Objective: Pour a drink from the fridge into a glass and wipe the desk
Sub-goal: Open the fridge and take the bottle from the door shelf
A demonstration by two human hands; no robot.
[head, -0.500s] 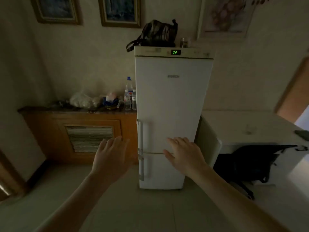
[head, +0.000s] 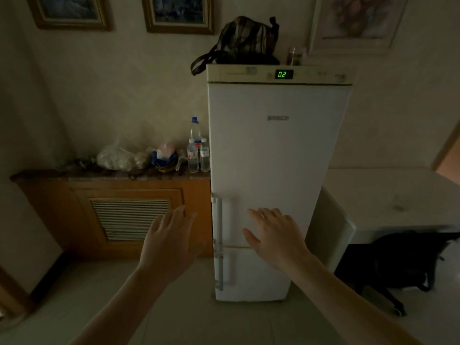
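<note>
A tall white fridge stands straight ahead with both doors closed and a green "02" display at the top. Its grey door handles run down the left edge. My left hand is raised with fingers apart, just left of the handles and not touching them. My right hand is spread in front of the upper door near the seam between the two doors; whether it touches the door I cannot tell. To the right of the fridge is a white desk. No glass is visible.
A wooden cabinet to the left carries water bottles, plastic bags and clutter. A dark bag lies on top of the fridge. A black office chair sits under the desk. Pale tiled floor lies below.
The fridge looms slightly larger in view. Both hands stay raised and have shifted a little toward the fridge handles.
</note>
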